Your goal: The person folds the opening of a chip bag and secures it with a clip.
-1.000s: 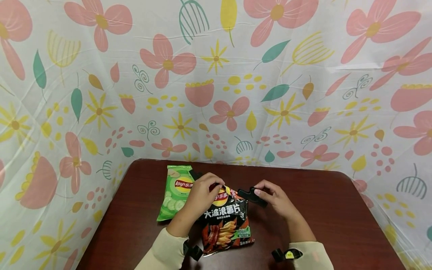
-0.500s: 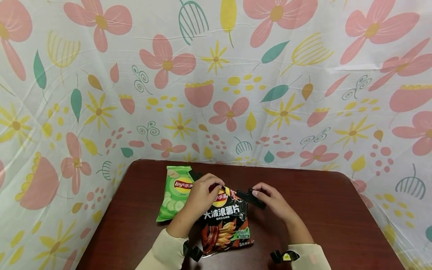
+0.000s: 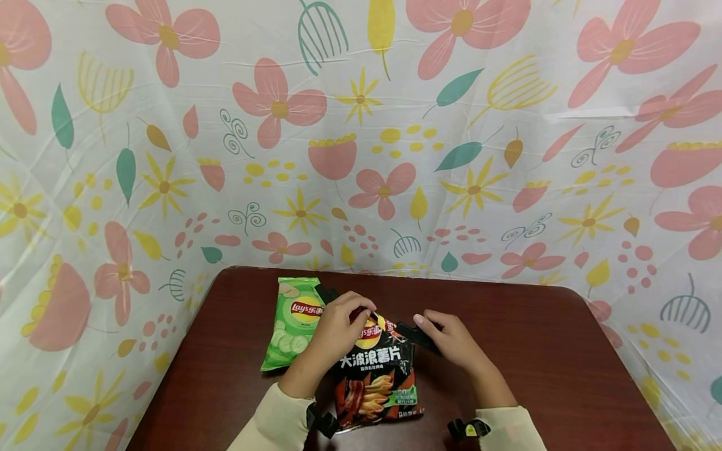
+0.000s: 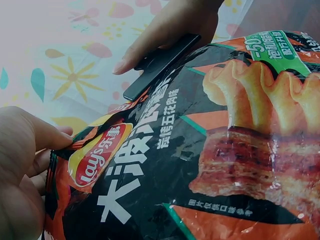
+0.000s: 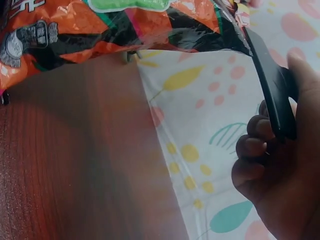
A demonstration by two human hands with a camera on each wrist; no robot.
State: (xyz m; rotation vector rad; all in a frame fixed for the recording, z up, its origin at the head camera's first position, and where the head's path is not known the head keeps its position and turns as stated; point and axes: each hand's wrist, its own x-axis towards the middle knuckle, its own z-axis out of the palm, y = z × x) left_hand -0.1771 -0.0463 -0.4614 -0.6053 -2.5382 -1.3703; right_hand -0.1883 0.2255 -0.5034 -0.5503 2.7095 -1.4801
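Note:
A black and orange Lay's chip bag (image 3: 372,376) is at the middle front of the table, its top slanting up to the right. My left hand (image 3: 337,326) pinches the bag's top left corner, which the left wrist view shows between thumb and fingers. My right hand (image 3: 455,341) holds a long black bag clip (image 3: 416,336) at the bag's top right corner. In the right wrist view the clip (image 5: 270,85) lies between thumb and curled fingers, its far end meeting the bag's edge. Whether the clip's jaws grip the bag, I cannot tell.
A green Lay's chip bag (image 3: 293,326) lies at the left, partly behind my left hand. A black piece (image 3: 326,292) sticks out by its upper right corner, mostly hidden. Flowered cloth (image 3: 383,188) rises along the dark wooden table's (image 3: 536,351) back edge.
My right hand has shifted slightly left and forward along the clip, covering more of it, and the clip sits closer to the bag. The left hand and the green bag stay put.

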